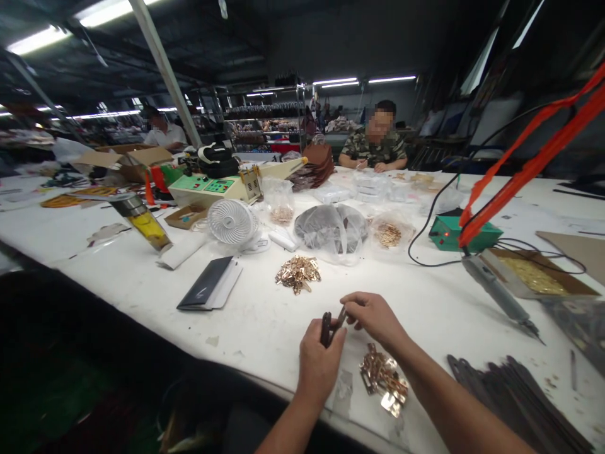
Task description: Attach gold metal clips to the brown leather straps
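My left hand is closed around a dark brown strap, its end sticking up above the fist. Just to the right, the fingers of my right hand pinch a small thin piece against the left thumb; its kind is too small to make out. Below my right wrist lies a pile of shiny gold metal fittings. A second heap of gold fittings is on the table beyond my hands. Several dark straps lie fanned out at the lower right, beside my right forearm.
A grey electric screwdriver hangs from an orange cord at right, near a green power box and a carton of small parts. A notebook, white fan and bottle stand left. Across the table sits a person.
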`<state>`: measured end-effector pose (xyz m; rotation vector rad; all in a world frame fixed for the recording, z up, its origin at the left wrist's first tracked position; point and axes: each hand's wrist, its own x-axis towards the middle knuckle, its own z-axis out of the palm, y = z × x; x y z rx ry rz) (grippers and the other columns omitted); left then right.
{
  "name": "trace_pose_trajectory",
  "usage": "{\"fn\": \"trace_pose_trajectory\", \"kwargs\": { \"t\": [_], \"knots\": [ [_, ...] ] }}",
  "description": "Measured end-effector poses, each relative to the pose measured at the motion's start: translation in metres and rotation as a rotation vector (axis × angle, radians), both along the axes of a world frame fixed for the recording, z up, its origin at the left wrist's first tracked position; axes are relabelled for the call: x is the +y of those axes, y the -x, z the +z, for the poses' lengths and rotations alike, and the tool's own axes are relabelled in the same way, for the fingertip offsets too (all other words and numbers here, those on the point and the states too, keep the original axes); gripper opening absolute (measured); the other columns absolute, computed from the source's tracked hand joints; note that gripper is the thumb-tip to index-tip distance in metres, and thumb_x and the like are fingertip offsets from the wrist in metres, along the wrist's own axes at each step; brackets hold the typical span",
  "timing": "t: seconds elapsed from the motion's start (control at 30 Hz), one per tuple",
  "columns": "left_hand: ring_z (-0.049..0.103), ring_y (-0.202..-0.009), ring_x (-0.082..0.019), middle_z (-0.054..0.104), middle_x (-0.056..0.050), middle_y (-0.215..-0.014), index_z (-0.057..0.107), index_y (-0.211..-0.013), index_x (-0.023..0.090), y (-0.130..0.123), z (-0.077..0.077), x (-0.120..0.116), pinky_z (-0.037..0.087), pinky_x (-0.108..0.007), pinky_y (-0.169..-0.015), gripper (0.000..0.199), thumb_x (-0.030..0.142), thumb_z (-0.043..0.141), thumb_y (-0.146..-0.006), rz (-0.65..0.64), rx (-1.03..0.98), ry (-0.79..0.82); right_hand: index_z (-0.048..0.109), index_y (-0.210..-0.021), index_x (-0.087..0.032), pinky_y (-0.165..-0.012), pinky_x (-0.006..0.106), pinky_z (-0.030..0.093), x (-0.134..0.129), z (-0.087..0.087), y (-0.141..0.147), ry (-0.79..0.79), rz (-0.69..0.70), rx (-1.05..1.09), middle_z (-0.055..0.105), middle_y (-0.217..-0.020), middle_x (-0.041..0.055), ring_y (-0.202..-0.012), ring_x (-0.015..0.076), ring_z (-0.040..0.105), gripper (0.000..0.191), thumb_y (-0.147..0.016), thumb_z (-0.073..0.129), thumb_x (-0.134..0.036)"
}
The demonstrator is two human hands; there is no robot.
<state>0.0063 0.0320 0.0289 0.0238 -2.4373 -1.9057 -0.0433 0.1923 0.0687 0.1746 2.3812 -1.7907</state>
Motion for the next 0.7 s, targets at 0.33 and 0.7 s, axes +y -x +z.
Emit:
{"fn": "trace_pose_trajectory", "kwargs": {
  "t": [0.33,0.7],
  "knots": [
    [0.04,-0.053,-0.008,0.05,0.0,-0.07,0.061,-0.096,0.013,0.001,0.0,-0.006,0.031,-0.022,-0.05,0.055,0.066,0.046,-0.097,-0.04,-0.094,-0.335,0.067,-0.111,-0.011,-0.06,0.022,0.047,0.025,-0.015,0.115,-0.373,0.103,0.088,0.071,-0.076,0.0038,-0.066,0.0141,0.066,0.024,-0.09,0.057,-0.015],
    [0.043,-0.057,-0.008,0.055,-0.004,-0.081,0.061,-0.096,0.012,0.001,0.002,-0.007,0.034,-0.023,-0.053,0.052,0.061,0.044,-0.1,-0.072,-0.105,-0.378,0.079,-0.09,-0.018,-0.077,0.026,0.043,0.024,-0.021,0.146,-0.627,0.101,0.183,0.075,-0.092,0.0017,-0.087,0.0172,0.066,0.014,-0.082,0.068,-0.018]
  ]
}}
